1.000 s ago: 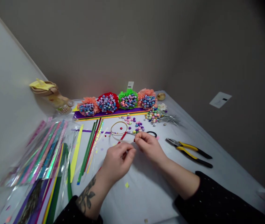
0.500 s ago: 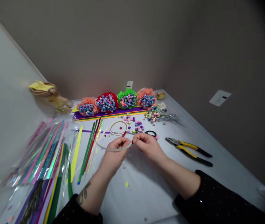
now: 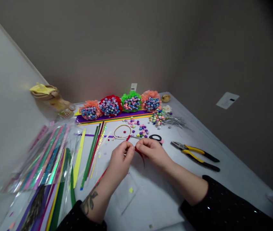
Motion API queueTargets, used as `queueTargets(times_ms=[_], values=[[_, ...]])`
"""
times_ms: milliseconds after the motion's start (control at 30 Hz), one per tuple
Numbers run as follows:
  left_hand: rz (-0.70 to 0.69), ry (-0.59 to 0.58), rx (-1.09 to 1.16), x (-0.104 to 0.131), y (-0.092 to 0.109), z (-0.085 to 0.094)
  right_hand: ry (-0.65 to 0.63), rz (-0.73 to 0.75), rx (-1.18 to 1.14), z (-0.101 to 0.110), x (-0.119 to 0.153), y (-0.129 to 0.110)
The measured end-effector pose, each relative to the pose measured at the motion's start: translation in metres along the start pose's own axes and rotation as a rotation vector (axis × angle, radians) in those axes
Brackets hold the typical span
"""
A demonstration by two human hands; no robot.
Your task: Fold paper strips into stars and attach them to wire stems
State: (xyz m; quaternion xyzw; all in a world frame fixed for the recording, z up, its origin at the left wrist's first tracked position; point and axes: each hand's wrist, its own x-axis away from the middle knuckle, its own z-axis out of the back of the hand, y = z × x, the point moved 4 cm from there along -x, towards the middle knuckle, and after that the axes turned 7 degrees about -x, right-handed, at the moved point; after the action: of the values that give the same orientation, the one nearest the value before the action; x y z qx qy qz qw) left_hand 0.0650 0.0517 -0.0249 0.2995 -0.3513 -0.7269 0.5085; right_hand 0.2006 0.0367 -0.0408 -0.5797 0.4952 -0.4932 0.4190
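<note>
My left hand (image 3: 120,158) and my right hand (image 3: 152,151) meet fingertip to fingertip above the middle of the table, both pinching a narrow red paper strip (image 3: 140,153). One tail of red hangs below my right fingers; a thin red length also shows beside my left wrist. What lies exactly between the fingertips is hidden. Just beyond them are scissors (image 3: 155,138) with black handles, partly covered by my right hand, and a thin hoop (image 3: 122,132) with a small red star inside it. Small folded paper stars (image 3: 143,131) in purple and pink lie behind the scissors.
Pliers (image 3: 194,154) with yellow-black handles lie at right. Green strips (image 3: 91,157), a yellow strip (image 3: 79,157) and clear packets of coloured strips (image 3: 51,154) cover the left. Along the back stand several star-filled paper flowers (image 3: 110,106), near a wooden hand (image 3: 56,101).
The pale curved strip that arched across my left hand is gone from there. A red tail now hangs below my right fingers, and red shows by my left wrist. My left hand has turned slightly.
</note>
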Motion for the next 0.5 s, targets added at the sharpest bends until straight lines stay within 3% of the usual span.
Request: queueTargets(times_ms=[167, 300, 500], values=[[-0.040, 0.036, -0.104, -0.0008, -0.0038, 0.0020, -0.112, -0.004, 0.064, 0.0004, -0.0060, 0.0022], [-0.083, 0.048, -0.125, -0.0013, -0.0040, 0.0051, -0.103, 0.013, 0.121, 0.0015, -0.0068, 0.0000], [-0.343, 0.048, -0.103, 0.0007, 0.0018, 0.0088, -0.139, -0.015, 0.016, 0.0021, -0.0068, 0.0035]])
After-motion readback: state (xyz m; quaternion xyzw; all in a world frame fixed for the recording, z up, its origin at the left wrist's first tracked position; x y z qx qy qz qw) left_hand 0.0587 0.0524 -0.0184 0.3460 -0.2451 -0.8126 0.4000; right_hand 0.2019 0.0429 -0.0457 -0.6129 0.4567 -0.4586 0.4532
